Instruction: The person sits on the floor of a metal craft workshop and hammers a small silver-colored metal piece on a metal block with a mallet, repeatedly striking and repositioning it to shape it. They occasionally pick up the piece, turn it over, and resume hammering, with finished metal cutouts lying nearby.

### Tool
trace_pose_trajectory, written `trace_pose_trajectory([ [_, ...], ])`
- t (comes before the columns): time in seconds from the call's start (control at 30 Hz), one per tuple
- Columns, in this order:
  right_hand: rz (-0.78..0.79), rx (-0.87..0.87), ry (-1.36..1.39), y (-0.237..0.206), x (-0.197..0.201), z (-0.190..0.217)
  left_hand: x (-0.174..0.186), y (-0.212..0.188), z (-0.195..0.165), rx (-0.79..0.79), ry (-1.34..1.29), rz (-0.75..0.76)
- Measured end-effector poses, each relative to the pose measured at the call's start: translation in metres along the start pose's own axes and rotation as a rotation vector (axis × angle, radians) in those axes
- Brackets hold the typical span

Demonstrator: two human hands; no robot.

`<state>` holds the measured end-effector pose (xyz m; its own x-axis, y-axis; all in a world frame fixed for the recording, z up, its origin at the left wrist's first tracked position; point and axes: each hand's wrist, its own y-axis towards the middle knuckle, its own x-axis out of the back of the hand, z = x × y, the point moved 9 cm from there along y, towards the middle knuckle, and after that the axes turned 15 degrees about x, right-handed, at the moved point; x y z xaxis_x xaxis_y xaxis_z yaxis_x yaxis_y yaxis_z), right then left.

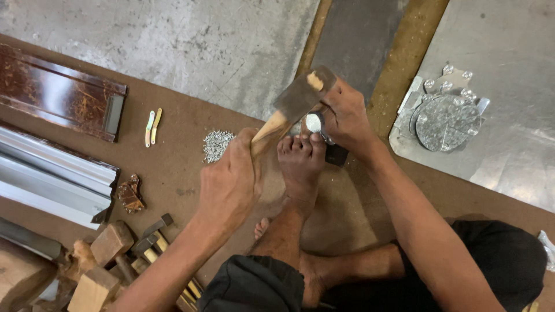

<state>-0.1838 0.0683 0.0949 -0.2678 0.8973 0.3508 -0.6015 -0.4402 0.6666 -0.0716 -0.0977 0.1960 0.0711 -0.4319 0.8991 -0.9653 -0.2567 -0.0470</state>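
My left hand point(231, 182) grips the wooden handle of a hammer point(298, 101), whose dark metal head is raised just above a small round shiny metal disc point(313, 122). My right hand point(346, 115) holds that disc down on a dark block point(336, 154). My bare foot point(300, 159) rests with its toes right at the disc, between the two hands. I sit on a brown mat point(179, 156) on the floor.
A pile of small silver bits point(217, 144) lies left of the foot. Stacked metal discs and plates point(445, 118) sit at right. Long dark and silver profiles point(55, 138) lie at left, hammers and wood blocks point(115, 254) at lower left.
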Motion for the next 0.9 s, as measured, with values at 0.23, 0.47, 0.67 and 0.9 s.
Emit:
trace_pose_trajectory([
  [0.23, 0.037, -0.056, -0.054, -0.005, -0.005, -0.011, -0.006, -0.001, 0.005, 0.029, -0.002, 0.081],
  [0.47, 0.046, -0.016, -0.015, -0.002, -0.003, -0.002, -0.006, -0.005, 0.010, 0.003, -0.015, 0.042],
  [0.67, 0.054, -0.027, -0.045, -0.003, -0.004, -0.008, -0.005, -0.004, 0.012, -0.004, 0.013, 0.048],
  [0.9, 0.025, -0.013, 0.017, -0.008, -0.006, -0.007, 0.004, -0.007, 0.007, -0.071, -0.088, -0.045],
])
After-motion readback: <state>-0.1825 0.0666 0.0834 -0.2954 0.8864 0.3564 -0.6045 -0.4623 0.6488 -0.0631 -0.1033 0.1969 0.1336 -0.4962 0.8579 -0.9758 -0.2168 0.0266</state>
